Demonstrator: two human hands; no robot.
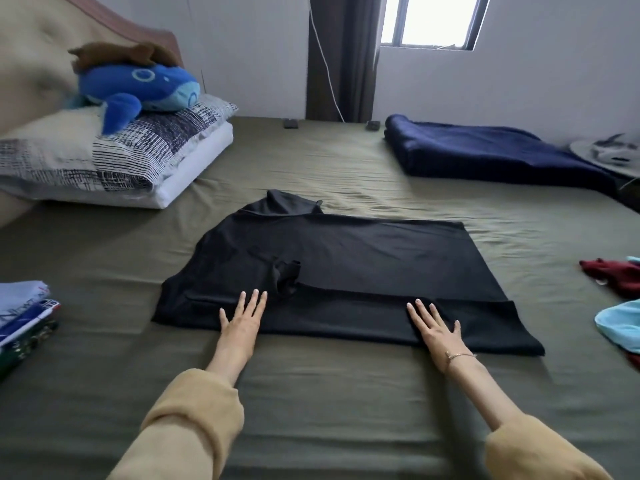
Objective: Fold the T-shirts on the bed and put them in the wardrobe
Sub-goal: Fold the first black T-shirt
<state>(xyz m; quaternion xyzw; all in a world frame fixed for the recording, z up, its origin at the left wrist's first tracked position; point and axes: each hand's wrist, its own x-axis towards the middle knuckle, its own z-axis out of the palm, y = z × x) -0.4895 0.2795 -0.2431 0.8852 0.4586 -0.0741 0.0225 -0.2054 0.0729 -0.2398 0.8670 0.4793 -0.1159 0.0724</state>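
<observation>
The black T-shirt (pixel 332 268) lay spread flat at the middle of the bed (pixel 311 393), its near strip folded over. The left hand (pixel 242 323) and right hand (pixel 434 327) pressed on that folded strip, fingers straight and grasping nothing. Folded clothes (pixel 24 317) sat at the bed's left edge.

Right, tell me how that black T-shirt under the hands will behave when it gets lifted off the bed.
The black T-shirt looks thin and floppy: it lies flat and follows the olive bedsheet, so it would likely sag and lose its near folded strip unless supported on both sides. It seems light for its spread. Pushed, it would probably bunch up rather than slide, as the wrinkles by its collar suggest.
</observation>
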